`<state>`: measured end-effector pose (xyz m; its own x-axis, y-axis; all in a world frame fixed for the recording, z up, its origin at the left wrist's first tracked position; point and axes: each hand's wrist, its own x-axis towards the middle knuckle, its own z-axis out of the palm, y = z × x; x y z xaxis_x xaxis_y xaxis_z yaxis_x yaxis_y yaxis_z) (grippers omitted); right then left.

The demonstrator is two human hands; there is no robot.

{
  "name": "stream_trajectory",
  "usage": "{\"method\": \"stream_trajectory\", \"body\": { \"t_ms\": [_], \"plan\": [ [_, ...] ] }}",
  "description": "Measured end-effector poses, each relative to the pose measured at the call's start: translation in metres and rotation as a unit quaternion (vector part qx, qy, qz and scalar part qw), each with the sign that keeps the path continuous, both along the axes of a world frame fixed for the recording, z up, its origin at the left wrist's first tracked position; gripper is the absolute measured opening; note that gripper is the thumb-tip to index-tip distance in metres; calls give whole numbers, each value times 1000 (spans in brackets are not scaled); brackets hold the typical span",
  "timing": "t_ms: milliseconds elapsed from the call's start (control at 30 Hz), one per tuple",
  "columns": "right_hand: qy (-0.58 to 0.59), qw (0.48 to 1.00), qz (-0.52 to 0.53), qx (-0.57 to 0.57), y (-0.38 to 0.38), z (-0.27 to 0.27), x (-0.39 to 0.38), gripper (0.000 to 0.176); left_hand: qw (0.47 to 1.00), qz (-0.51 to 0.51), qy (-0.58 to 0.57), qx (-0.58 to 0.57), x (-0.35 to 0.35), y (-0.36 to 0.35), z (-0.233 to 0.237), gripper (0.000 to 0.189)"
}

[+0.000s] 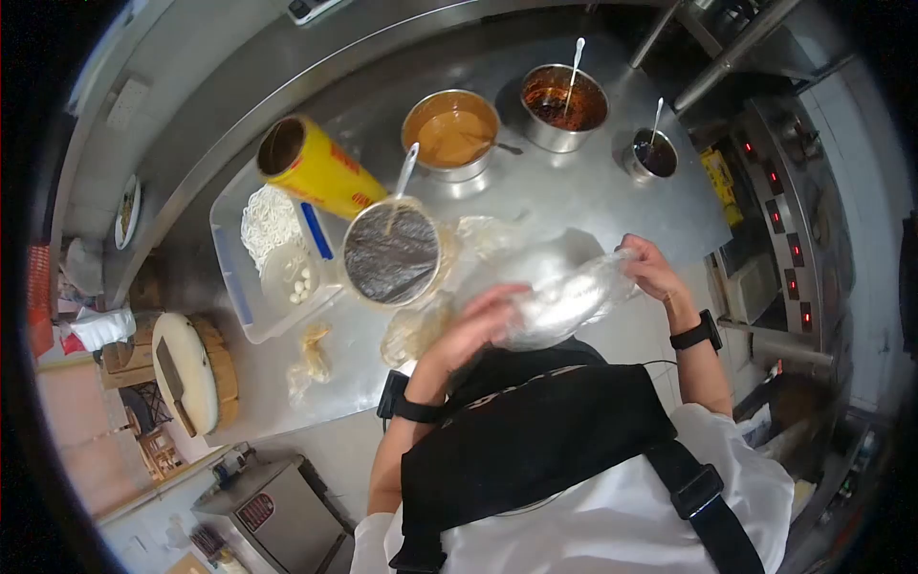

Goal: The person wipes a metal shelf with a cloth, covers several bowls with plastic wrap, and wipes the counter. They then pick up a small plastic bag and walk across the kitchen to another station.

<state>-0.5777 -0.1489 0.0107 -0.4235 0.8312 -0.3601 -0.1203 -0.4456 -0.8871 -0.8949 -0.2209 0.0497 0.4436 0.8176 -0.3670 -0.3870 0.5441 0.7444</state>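
A clear, crinkled plastic bag [566, 304] spans the space between my hands, above the table's near edge. My right hand [652, 269] pinches its right end between thumb and fingers. At the bag's left end is my left hand [486, 320], smeared by motion, so its grip does not show clearly. Left of that hand stands a round pot [390, 256] with dark film over its top and a light-handled utensil in it. Several crumpled clear bags [413, 333] with pale contents lie beside the pot.
Behind are a pot of tan sauce [448, 134], a pot of red chili sauce [564, 103] and a small dark-sauce pot [654, 158]. A yellow roll [323, 170] leans over a bin [251, 304] with white noodles. A cleaver [172, 385] lies on a round chopping board [198, 368].
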Motion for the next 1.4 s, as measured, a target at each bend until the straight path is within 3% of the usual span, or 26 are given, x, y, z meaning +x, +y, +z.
{"method": "stream_trajectory", "body": {
  "t_ms": [33,167,233,267,367,433,500,567,633,667,700,733,767,833,867,900,933,967,1033,1100,1167,1200,1233,1300,1367,1400],
  "plan": [
    [3,1000,2,1,10,-14,17,13,985,-109,129,47,15,3,-10,39],
    [-37,999,-2,22,35,-37,69,8,982,-156,97,35,73,26,-40,35],
    [-60,997,18,47,47,-34,83,7,989,-48,105,-89,95,47,-35,31],
    [-15,999,30,5,53,-34,89,6,991,38,27,-125,103,56,-33,31],
    [11,997,66,-47,68,-40,89,3,996,33,36,-77,118,78,-32,35],
    [-2,994,101,-51,76,-52,78,5,984,-49,173,22,128,74,-50,39],
    [-116,983,108,91,86,-69,77,13,927,0,349,141,128,49,-72,33],
    [-170,974,102,105,104,-98,92,24,884,65,441,143,109,31,-41,32],
    [-329,872,86,351,108,-79,88,36,784,226,552,174,76,-5,-50,31],
    [-322,873,96,353,110,-59,80,36,681,257,662,178,61,-18,-44,30],
    [-377,818,51,431,110,-34,68,37,565,278,756,179,48,-27,-39,29],
    [-428,751,3,504,108,-14,55,38,562,282,758,174,39,-34,-41,29],
    [-425,750,7,507,106,0,44,38,438,264,849,135,29,-39,-47,27],
    [-330,844,37,421,98,20,24,31,305,240,917,92,3,-58,-74,24],
    [-249,893,64,369,92,14,13,28,528,263,807,3,-14,-69,-98,24],
    [-190,928,113,301,85,10,-2,27,717,266,639,-82,-23,-73,-111,25],
    [-130,951,163,229,77,7,-19,27,758,305,577,-20,-17,-71,-111,20],
    [-97,947,207,227,66,-1,-39,29,761,307,571,-19,-8,-65,-107,20],
    [-87,930,265,239,43,7,-82,36,896,307,319,37,13,-50,-84,15],
    [-114,920,277,253,30,6,-110,42,951,227,210,28,31,-36,-49,16],
    [-29,883,309,353,26,-19,-128,46,964,227,139,10,45,-26,-27,18],
    [6,922,334,195,25,-15,-128,42,960,271,68,-19,51,-20,-5,19],
    [5,921,335,197,25,-11,-127,42,949,313,-4,-47,54,-17,6,19],
    [3,954,274,121,26,-1,-124,36,952,304,29,-25,53,-18,5,22],
    [11,960,265,94,28,9,-120,34,937,151,308,74,54,-17,1,23],
    [23,964,258,67,30,11,-118,31,945,131,299,23,52,-15,2,22]
  ]
}}
